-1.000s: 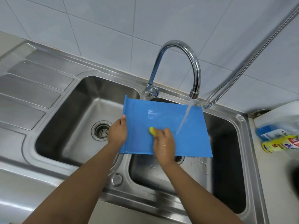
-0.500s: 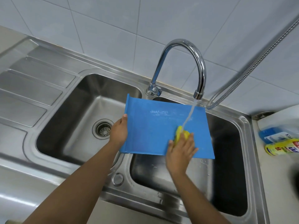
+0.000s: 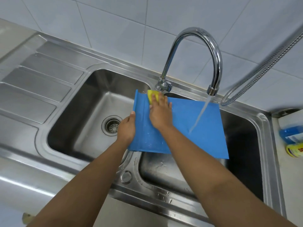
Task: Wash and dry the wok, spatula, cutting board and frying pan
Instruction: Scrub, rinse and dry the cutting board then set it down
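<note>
Far to the left of the faucet we see the ribbed steel drainboard. Nearer the faucet, still on its left, lies the left basin, with a round drain strainer in its floor.

Below and left of the faucet's base, our left hand grips the left edge of the blue cutting board, with the thumb on its upper face and the other fingers hidden beneath. The board is held tilted under the faucet, spanning the divider between the two basins and covering most of the right one.

Just beside the faucet's base, a yellow sponge sits on the board's far left corner. Our right hand presses it there, fingers stretched flat over it. Flecks of suds show on the board near the forearm.

From the spout, water runs down onto the right half of the board. Under and past the board, the right basin shows wet steel.

To the right of the faucet a metal hose loops up along the tiled wall. Farthest right, on the counter, a blue bottle and a yellow bottle lie at the frame's edge, partly cut off.
</note>
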Tool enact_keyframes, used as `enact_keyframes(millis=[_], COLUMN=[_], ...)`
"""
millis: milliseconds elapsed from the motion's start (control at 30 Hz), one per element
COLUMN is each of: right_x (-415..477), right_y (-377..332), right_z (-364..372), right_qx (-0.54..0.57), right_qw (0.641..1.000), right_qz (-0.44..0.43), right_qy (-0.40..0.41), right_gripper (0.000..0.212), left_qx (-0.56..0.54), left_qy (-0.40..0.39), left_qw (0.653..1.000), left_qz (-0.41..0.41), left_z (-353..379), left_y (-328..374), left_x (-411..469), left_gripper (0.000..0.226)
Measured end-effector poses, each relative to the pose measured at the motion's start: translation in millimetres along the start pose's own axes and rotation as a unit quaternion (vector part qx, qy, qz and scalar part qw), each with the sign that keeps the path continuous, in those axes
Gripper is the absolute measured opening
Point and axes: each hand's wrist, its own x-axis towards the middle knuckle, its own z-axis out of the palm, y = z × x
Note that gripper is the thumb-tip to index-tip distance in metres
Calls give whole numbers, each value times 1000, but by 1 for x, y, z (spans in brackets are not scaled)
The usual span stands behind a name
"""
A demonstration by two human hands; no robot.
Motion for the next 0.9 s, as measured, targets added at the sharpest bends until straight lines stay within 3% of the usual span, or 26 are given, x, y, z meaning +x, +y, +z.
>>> enact_keyframes(millis=[267,367,433,600,667,733,800,900], right_x=[-51,-84,-104,-128,-134,-140,-147,-158], right_y=[145,148,118,11,-7,8,46,126], right_z=[-32,-25,-7,36,44,41,34,9], right_qx=[-2,-11,-3,-9,-7,-17,-30,-38], right_qw=[972,956,962,991,998,996,995,991], right_qz=[192,251,223,44,-15,-65,-61,51], right_qy=[135,151,158,123,62,52,71,122], right_gripper=[53,53,53,58,60,60,64,60], left_qx=[40,38,29,30,54,73,78,77], left_qy=[8,4,-2,3,12,12,3,-4], left_qw=[999,999,999,999,997,995,995,995], left_qz=[30,26,23,39,55,63,55,57], left_z=[-1,-1,-1,0,1,1,-1,-1], left_y=[1,-1,-3,3,4,3,4,4], left_x=[1,0,1,-4,-6,-5,-5,-6], left_gripper=[63,60,56,57,58,61,64,62])
